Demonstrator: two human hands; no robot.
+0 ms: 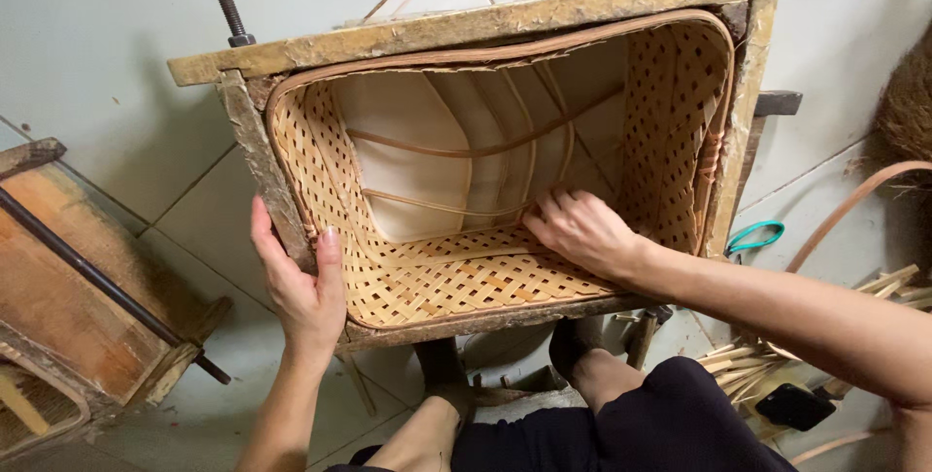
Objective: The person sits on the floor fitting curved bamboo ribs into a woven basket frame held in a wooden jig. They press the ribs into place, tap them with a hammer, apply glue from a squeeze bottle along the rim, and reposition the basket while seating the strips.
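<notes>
Nearest the camera: dark-clothed lap and bare knees (602, 385) at the bottom edge, just below the woven basket (466, 278).

Left hand (301, 283) wrapped around the lower left corner of the wooden frame (485, 20) that clamps the basket; thumb laid over the edge onto the weave, fingers behind the post, grip closed on frame and rim together.

Right hand (582, 229) reaching from the right into the basket's mouth, fingers curled down and pressed against the near wall where the open lattice meets the bottom; fingertips touching a thin bamboo strip (437, 205). Cannot tell whether anything is pinched between them.

Basket lying on its side, mouth toward the camera, fitted tight inside the frame. Walls of diagonal open lattice, pale yellow; rim bound with a brown band. Inside: nothing loose, only broad pale slats forming the bottom, crossed by a few thin curved strips.

Two threaded bolts (228, 6) standing up from the frame's top bar, one at each end.

Left of the basket, on the tiled floor: a wooden board (68, 287) crossed by a dark metal rod. Right of the basket: a teal loop (755, 236), a curved brown cane strip (854, 202), and a heap of cut bamboo splints (748, 360) low beside the right forearm.
</notes>
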